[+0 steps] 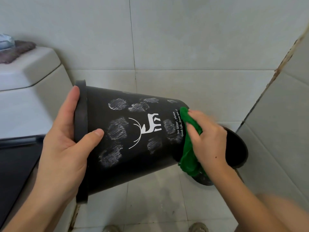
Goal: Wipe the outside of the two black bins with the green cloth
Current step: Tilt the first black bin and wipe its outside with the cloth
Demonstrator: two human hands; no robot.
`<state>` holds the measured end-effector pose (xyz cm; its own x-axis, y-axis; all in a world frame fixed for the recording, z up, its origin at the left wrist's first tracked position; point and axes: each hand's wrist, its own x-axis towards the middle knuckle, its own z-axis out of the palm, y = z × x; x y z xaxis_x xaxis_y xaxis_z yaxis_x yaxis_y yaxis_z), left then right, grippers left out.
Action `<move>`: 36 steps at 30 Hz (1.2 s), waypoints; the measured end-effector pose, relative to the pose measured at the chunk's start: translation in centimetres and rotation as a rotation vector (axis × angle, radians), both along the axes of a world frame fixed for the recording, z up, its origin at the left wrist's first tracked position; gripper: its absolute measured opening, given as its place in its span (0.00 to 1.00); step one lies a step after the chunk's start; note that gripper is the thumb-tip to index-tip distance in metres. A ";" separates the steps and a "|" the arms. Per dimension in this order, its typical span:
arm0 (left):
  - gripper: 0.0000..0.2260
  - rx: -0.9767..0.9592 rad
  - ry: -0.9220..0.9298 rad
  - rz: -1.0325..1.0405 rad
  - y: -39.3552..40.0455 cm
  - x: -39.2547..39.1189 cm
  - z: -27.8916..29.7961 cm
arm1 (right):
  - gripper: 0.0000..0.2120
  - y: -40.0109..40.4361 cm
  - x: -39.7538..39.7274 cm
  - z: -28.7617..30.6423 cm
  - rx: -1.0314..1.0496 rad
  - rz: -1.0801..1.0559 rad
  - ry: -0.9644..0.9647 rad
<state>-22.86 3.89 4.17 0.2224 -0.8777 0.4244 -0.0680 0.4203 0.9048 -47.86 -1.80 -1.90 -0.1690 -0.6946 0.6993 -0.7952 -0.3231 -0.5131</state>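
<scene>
A black bin point(127, 134) with a white deer print and chalky smudges is held on its side in the air, rim to the left. My left hand point(63, 144) grips that rim, thumb on the outer wall. My right hand point(207, 139) presses the green cloth point(189, 148) against the bin's bottom end, near the printed text. A second black bin point(237, 148) stands upright on the floor behind my right hand, mostly hidden by hand and cloth.
A white toilet tank point(28, 76) with a purple-grey rag point(15, 51) on its lid stands at the left, a dark seat lid point(15, 164) below it. Tiled walls close the back and right. My shoes point(199, 227) show on the tiled floor below.
</scene>
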 end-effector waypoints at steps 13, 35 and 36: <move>0.35 -0.039 0.037 0.014 0.2 -0.6 0.5 | 0.14 -0.5 1.0 1.8 -0.140 0.086 -0.190; 0.36 0.026 0.049 0.001 1.1 -1.0 0.7 | 0.12 0.6 2.5 0.2 -0.306 0.210 0.068; 0.36 0.014 0.046 0.003 1.2 -1.1 0.7 | 0.12 0.0 2.1 0.6 -0.290 0.170 0.050</move>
<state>-23.98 5.08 4.89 0.2438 -0.8828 0.4016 -0.0271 0.4077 0.9127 -45.78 -1.76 -1.30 -0.0280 -0.4810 0.8763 -0.7394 -0.5800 -0.3420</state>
